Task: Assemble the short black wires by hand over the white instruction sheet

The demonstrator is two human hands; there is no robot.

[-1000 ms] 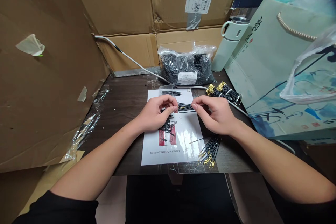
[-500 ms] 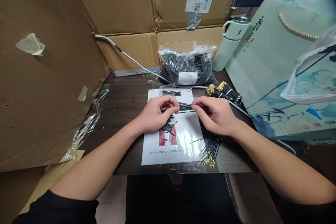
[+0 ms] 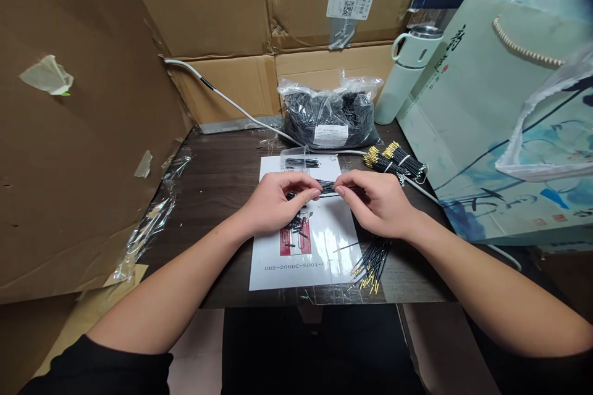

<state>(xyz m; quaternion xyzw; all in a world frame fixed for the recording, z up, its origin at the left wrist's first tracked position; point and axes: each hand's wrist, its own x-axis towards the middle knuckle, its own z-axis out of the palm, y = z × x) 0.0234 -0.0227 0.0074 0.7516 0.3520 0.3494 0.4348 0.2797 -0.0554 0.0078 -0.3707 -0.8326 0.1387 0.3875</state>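
Over the white printed sheet [image 3: 269, 259], both of my hands are in a pinch with the fingertips close together. Between the fingertips of my right hand [image 3: 380, 200] is a thin black wire, mostly hidden by the fingers. My left hand [image 3: 282, 200] is closed at thumb and forefinger, and what it pinches is too small to make out. Behind the fingertips lies a row of black wires [image 3: 327, 186]. Short black tube pieces [image 3: 294, 222] are scattered beside my left hand. Below my right hand, loose black wires with gold-coloured ends [image 3: 373, 265] are fanned out.
A clear bag of black pieces [image 3: 328, 114] sits at the back, a white cable [image 3: 241, 112] running past it. Tied wire bundles [image 3: 393, 160] lie right of it. A pale flask [image 3: 407, 74] and paper bag [image 3: 500, 123] stand at right; cardboard [image 3: 83, 154] walls the left.
My hands have come slightly closer together, the left fingertips shifting right and the right ones left. The wires and tube pieces on the table look unmoved.
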